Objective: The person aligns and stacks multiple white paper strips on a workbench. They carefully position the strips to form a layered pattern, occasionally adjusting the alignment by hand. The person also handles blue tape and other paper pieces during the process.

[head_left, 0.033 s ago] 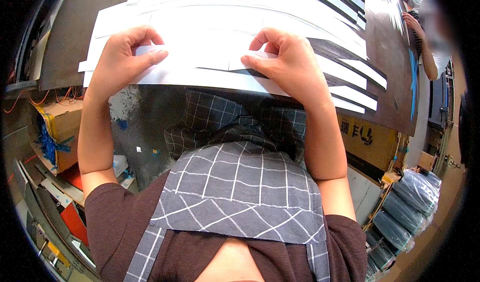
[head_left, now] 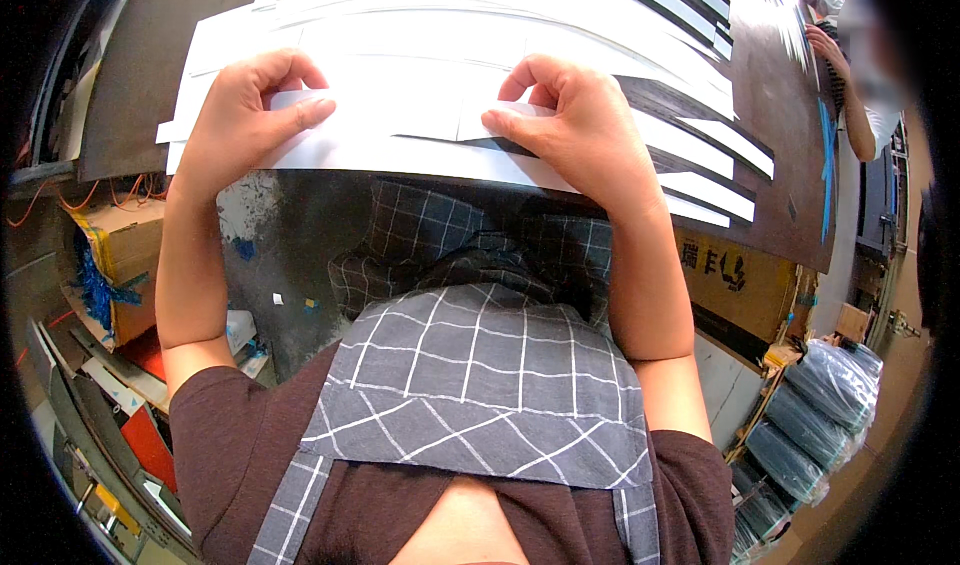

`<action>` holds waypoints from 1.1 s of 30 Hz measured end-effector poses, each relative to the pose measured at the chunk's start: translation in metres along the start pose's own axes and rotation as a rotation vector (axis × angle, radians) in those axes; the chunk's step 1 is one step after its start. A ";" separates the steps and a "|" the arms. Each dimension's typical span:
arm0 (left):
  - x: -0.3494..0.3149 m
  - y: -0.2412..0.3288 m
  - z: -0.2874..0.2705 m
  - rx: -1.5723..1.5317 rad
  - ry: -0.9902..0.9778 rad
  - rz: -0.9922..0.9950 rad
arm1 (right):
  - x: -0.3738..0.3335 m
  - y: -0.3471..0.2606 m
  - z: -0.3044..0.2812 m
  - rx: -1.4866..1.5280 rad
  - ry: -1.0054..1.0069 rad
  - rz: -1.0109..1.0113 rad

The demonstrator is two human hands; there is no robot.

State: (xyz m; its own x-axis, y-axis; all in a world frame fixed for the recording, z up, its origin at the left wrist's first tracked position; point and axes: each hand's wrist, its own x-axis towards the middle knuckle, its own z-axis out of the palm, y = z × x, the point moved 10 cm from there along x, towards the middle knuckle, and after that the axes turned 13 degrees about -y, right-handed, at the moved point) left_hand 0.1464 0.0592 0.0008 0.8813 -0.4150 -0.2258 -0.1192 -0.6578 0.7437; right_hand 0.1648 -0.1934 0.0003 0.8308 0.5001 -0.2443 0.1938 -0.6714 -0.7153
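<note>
My left hand pinches the near edge of a white sheet between thumb and curled fingers. To its right, my right hand holds white sheet material in the same kind of pinch. Glare washes out the area between them, so I cannot tell whether both hands grip one piece. Overlapping white sheets spread beneath and beyond my hands. A thin seam shows beside my right thumb. White strips with pointed ends fan out to the right of my right hand.
The dark tabletop ends just before my apron. A co-worker's hand is at the far right, near blue strips. A cardboard box stands low on the left. Plastic-wrapped bundles stack at the lower right.
</note>
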 end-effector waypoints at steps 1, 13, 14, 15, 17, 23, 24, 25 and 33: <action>0.000 0.000 0.000 -0.012 0.001 0.005 | 0.000 0.000 0.000 -0.005 -0.001 0.003; 0.002 -0.006 -0.001 0.033 -0.018 -0.018 | -0.001 0.001 0.001 -0.056 0.035 -0.004; 0.002 -0.005 -0.001 0.048 -0.014 -0.019 | -0.001 0.000 0.001 -0.061 0.041 -0.006; 0.002 -0.004 -0.001 0.064 -0.009 -0.020 | -0.001 0.000 0.001 -0.066 0.046 -0.009; 0.003 -0.001 -0.001 0.065 -0.003 -0.013 | -0.001 -0.001 0.000 -0.082 0.056 -0.013; 0.001 0.006 0.000 0.035 0.024 0.000 | -0.002 -0.006 0.000 -0.133 0.048 0.030; 0.001 0.010 -0.001 0.054 0.025 -0.002 | -0.003 -0.007 0.000 -0.146 0.052 0.029; 0.001 0.012 -0.002 0.074 0.026 -0.004 | -0.003 -0.008 0.000 -0.158 0.056 0.027; -0.001 0.008 -0.001 0.116 0.062 0.002 | -0.004 -0.009 0.001 -0.178 0.126 -0.035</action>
State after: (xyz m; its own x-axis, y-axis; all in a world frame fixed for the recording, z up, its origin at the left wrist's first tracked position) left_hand 0.1449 0.0554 0.0073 0.9071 -0.3791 -0.1827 -0.1699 -0.7271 0.6651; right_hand 0.1586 -0.1888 0.0070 0.8785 0.4599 -0.1296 0.3033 -0.7463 -0.5924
